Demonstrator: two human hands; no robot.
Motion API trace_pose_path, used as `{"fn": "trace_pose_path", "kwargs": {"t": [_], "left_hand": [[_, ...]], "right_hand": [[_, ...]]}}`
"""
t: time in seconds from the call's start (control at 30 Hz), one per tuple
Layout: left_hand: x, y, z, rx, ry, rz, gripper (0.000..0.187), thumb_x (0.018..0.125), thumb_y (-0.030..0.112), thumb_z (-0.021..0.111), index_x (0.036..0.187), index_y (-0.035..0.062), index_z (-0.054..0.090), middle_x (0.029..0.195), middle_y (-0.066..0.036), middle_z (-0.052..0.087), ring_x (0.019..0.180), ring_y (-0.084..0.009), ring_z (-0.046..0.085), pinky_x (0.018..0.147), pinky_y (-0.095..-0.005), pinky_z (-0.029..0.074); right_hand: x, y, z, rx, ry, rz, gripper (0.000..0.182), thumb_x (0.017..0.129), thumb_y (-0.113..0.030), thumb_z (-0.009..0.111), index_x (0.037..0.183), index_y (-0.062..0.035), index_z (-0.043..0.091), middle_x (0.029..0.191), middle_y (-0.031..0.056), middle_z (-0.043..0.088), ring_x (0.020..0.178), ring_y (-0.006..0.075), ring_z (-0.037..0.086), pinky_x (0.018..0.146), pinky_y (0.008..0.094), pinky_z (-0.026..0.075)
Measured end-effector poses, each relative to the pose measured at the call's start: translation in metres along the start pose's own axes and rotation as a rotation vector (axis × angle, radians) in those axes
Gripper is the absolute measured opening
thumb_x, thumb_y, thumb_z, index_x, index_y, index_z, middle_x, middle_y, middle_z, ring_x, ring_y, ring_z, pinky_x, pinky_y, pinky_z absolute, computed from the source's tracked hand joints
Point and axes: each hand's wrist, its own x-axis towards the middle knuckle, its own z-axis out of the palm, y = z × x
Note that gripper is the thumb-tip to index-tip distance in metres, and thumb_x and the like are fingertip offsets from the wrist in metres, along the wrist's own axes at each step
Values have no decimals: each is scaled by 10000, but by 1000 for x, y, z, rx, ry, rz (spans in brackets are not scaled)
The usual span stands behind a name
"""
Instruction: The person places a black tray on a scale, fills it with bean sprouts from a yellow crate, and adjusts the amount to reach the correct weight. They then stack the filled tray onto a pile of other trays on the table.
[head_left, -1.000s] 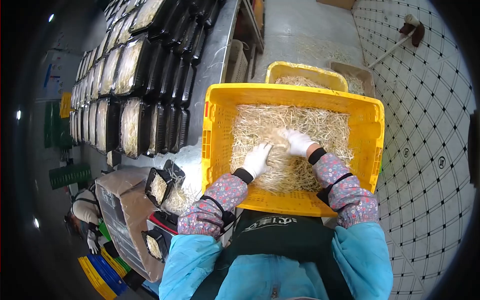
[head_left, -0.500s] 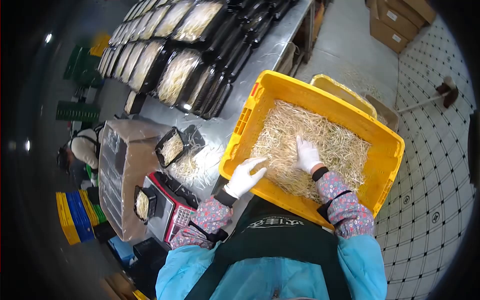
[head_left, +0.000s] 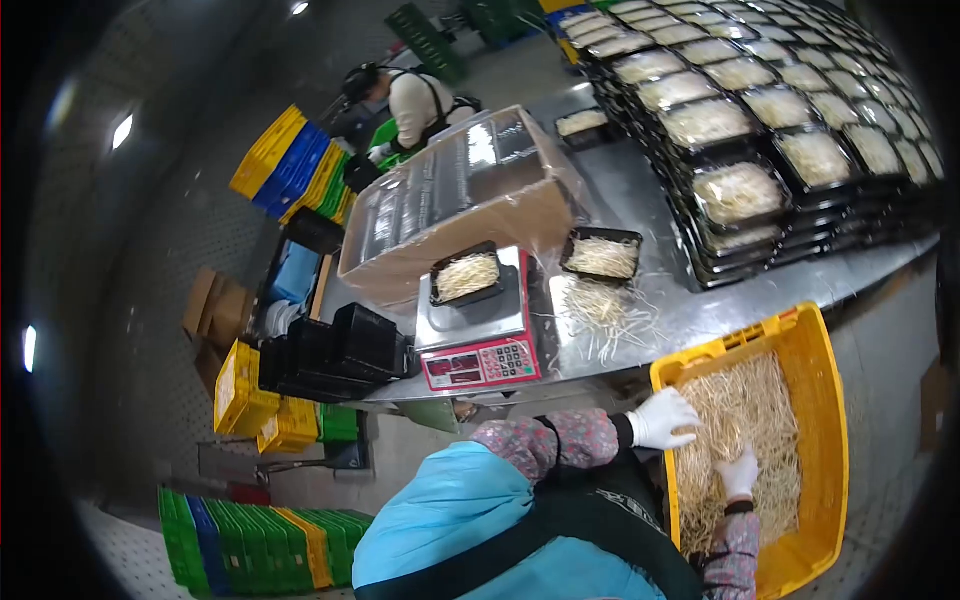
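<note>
A yellow crate [head_left: 828, 450] holds a mass of bean sprouts [head_left: 765, 400]. My right hand [head_left: 738, 474], in a white glove, is down among the sprouts with its fingers apart, their tips partly hidden. Over the crate's left rim is my left hand [head_left: 663, 418], also gloved, fingers spread and holding nothing. On the metal table, a red and silver scale [head_left: 482, 364] carries a black tray of sprouts [head_left: 467, 277]. Another filled black tray [head_left: 601, 254] sits to its right, with loose sprouts [head_left: 608, 315] in front of it.
Stacked filled trays [head_left: 740, 190] cover the table's right side. A large carton [head_left: 550, 215] with plastic lining stands behind the scale. Empty black trays [head_left: 335, 352] lie left of it. Another person [head_left: 415, 105] bends beyond the carton. Green crates [head_left: 260, 545] stand at lower left.
My view has swung left, bringing the scale and carton to the middle and the yellow crate to the right. My right hand stays in the sprouts; my left remains by the rim.
</note>
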Motion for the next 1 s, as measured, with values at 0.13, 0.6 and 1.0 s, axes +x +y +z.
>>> {"fn": "trace_pose_path", "kwargs": {"t": [0.13,0.6,1.0], "left_hand": [[-3,1,3,6,-11,-17,264,835,345,684,973,121,702,926,-36,677,861,-251,628,798,-396,452],[-65,-19,-170,-400,211,-55,327,869,133,661,1184,50,637,1207,-131,634,1217,-332,544,1049,-427,427],[-283,-208,-336,-37,1035,-658,526,987,180,570,1448,-15,408,1444,-215,470,1362,-345,430,1143,-398,328]], "right_hand": [[-20,-9,-1,272,84,-145,841,558,-106,873,1317,11,528,1145,171,676,1022,341,660,955,395,503],[25,107,10,337,16,69,710,729,39,754,1382,53,474,1329,135,584,1149,231,588,1005,356,463],[36,-352,-23,511,70,-501,537,871,-2,654,1385,30,504,1331,124,606,1200,205,580,1037,318,439]]}}
